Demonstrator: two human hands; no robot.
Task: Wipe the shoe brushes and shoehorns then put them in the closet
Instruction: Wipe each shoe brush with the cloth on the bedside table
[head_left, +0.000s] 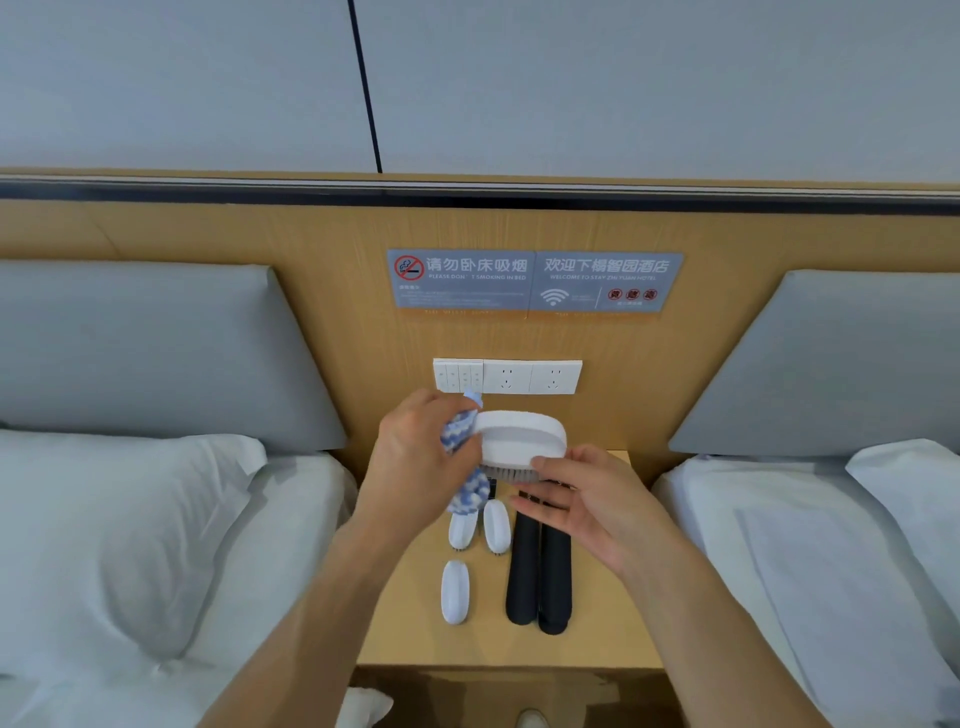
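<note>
Head view, looking down on a wooden nightstand (597, 639) set between two beds. Above the nightstand, the right hand (582, 506) holds a white shoe brush (519, 439) by its near edge, thumb curled over the top and fingers under the bristles, which face down. The left hand (415, 457) grips a blue-and-white cloth (460, 441) and presses it against the left end of that brush; a tail of the cloth hangs down toward the nightstand. On the nightstand lie three more white brushes (455, 592), two side by side behind the one nearest the front edge. To their right lie two black shoehorns (537, 571), touching along their length. Behind the nightstand, a wall panel carries a switch-and-socket plate (530, 376) and two grey signs (535, 280).
</note>
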